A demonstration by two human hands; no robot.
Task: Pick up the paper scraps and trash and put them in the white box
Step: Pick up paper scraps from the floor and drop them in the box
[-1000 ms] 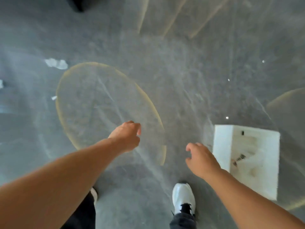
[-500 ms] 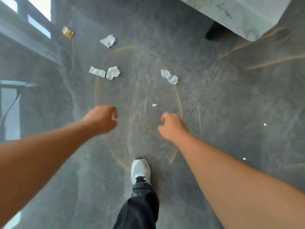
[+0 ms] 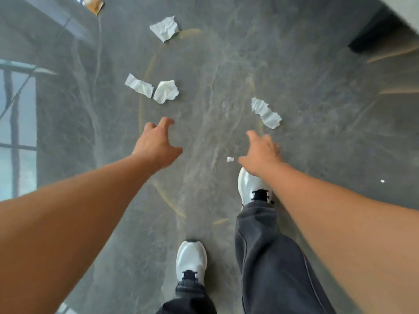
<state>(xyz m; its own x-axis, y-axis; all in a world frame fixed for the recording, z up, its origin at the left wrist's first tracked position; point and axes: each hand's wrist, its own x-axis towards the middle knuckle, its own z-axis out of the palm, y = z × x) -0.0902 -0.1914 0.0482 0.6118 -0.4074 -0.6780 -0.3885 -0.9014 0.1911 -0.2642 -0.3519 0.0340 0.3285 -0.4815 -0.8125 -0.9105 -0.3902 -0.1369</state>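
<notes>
Several white paper scraps lie on the grey floor. One crumpled scrap point(image 3: 166, 91) and a flat strip point(image 3: 138, 85) sit just beyond my left hand point(image 3: 156, 143), which is open with fingers spread and empty. A long torn scrap point(image 3: 265, 112) lies just past my right hand point(image 3: 260, 152), also open and empty. A tiny white bit point(image 3: 230, 159) rests beside the right thumb. Farther off lies another white scrap point(image 3: 165, 28), and a brown wrapper point(image 3: 93, 3) at the top left. The white box is out of view.
My two white shoes point(image 3: 191, 261) point(image 3: 250, 184) stand on the grey marble floor, inside a faint yellow ring point(image 3: 145, 87). A glass pane and ledge point(image 3: 18, 132) run along the left. A dark block under a pale slab point(image 3: 374, 37) sits at the top right.
The view swung away from the white box toward the scraps and I stepped closer. Both hands went from loosely curled to open, reaching toward the paper.
</notes>
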